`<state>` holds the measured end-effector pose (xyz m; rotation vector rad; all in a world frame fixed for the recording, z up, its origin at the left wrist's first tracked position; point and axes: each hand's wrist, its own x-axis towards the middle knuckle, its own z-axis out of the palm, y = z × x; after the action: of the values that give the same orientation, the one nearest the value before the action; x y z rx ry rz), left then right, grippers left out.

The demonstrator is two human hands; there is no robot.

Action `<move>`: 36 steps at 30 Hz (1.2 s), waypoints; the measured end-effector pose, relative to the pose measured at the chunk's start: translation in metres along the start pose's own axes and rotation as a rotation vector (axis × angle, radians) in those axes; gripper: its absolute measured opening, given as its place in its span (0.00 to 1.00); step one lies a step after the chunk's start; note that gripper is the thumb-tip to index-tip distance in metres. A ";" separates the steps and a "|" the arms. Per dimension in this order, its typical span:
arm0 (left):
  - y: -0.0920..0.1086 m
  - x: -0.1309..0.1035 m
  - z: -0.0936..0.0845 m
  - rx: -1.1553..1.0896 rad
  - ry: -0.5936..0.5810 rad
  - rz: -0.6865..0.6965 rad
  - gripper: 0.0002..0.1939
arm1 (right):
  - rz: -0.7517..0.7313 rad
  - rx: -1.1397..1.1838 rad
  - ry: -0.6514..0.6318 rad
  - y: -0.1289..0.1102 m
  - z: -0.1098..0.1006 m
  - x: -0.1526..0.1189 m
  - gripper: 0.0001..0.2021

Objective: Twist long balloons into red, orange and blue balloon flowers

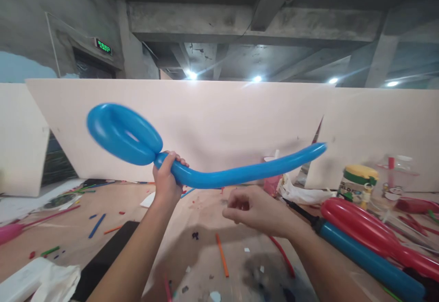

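Observation:
My left hand (167,177) is closed around a long blue modelling balloon (226,179), just right of a twist in it. A folded loop of the same balloon (116,133) sticks out to the left, above that hand. The long straight part runs right and rises to its tip. Below this part, apart from it, my right hand (255,210) hovers over the table with its fingers loosely curled in and nothing visible in them.
Scraps and uninflated balloons, one orange (222,255), lie on the table (192,265). To the right are a blue balloon pump (370,258), a red balloon (360,224) and a yellow-lidded tub (358,185). A black flat object (106,258) lies left. A pale board (219,124) stands behind.

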<state>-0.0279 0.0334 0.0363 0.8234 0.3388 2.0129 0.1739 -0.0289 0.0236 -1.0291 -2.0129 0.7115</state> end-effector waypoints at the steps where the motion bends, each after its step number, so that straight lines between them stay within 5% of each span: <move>1: 0.003 -0.002 0.001 0.024 -0.050 -0.026 0.10 | -0.105 0.001 0.122 -0.009 0.000 -0.005 0.07; 2: 0.006 -0.005 0.004 0.033 -0.118 -0.079 0.10 | -0.187 0.013 0.258 -0.017 0.001 -0.008 0.06; 3: 0.009 -0.009 0.006 0.027 -0.195 -0.147 0.10 | -0.231 0.015 0.338 -0.022 0.002 -0.011 0.14; 5: 0.012 -0.018 0.012 -0.019 -0.350 -0.280 0.10 | -0.217 -0.028 0.343 -0.026 0.003 -0.014 0.27; 10: 0.011 -0.035 0.020 -0.205 -0.474 -0.329 0.10 | -0.032 -0.183 -0.121 -0.020 0.003 -0.009 0.13; 15: 0.005 -0.040 0.019 -0.344 -0.566 -0.406 0.11 | 0.241 0.091 -0.566 -0.020 0.003 -0.003 0.14; 18: -0.001 -0.037 0.013 -0.301 -0.618 -0.374 0.18 | 0.327 0.239 -0.520 -0.015 0.001 -0.002 0.14; 21: -0.006 -0.031 0.004 -0.035 -0.843 -0.494 0.29 | 0.293 0.288 -0.422 -0.011 -0.005 -0.003 0.13; 24: -0.008 -0.027 -0.002 0.219 -0.984 -0.548 0.27 | 0.274 0.211 -0.439 -0.009 -0.010 -0.003 0.14; 28: -0.001 -0.028 0.002 0.339 -0.947 -0.482 0.23 | 0.232 0.061 -0.422 -0.008 -0.009 -0.003 0.09; 31: -0.001 -0.031 0.010 0.491 -0.841 -0.421 0.18 | 0.192 -0.153 -0.290 -0.009 -0.004 -0.003 0.04; 36: -0.025 -0.037 0.016 0.776 -0.446 -0.210 0.16 | 0.185 -0.753 0.059 -0.014 0.014 0.001 0.05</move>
<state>0.0128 0.0151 0.0196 1.5996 0.9250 1.4248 0.1564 -0.0369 0.0269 -1.6493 -2.1915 -0.0251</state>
